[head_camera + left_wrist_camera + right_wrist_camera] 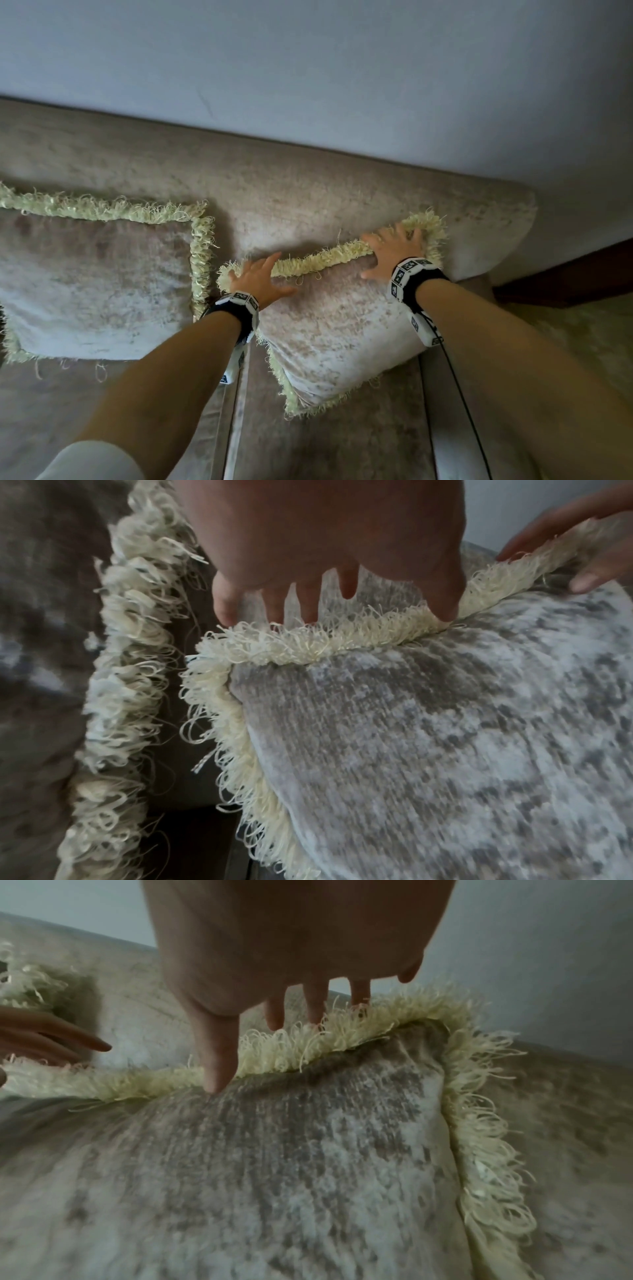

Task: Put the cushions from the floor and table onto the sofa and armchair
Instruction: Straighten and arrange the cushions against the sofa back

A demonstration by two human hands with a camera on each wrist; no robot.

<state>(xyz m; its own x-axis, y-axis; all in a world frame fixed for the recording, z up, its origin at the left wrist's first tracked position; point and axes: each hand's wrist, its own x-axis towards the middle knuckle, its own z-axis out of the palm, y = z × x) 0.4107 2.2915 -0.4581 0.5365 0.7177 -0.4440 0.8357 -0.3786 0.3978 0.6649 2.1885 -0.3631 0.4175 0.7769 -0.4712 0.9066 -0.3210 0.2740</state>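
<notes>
Two beige velvet cushions with cream fringe are on the sofa (274, 192). One cushion (96, 284) leans on the backrest at the left. The other cushion (342, 325) stands tilted at the sofa's right end. My left hand (257, 277) holds its top left corner, fingers behind the fringe and thumb on the front face. My right hand (394, 250) holds the top right corner the same way. In the left wrist view the left hand (346, 588) straddles the fringe (308, 647). The right wrist view shows the right hand (274, 1015) with its thumb on the cushion (274, 1164).
A pale wall (308, 68) rises right behind the backrest. The sofa's rounded right arm (496, 233) sits close beside the held cushion. Dark wood (565, 274) and a pale shaggy surface (582, 342) lie past it. Seat cushions (325, 445) stretch below.
</notes>
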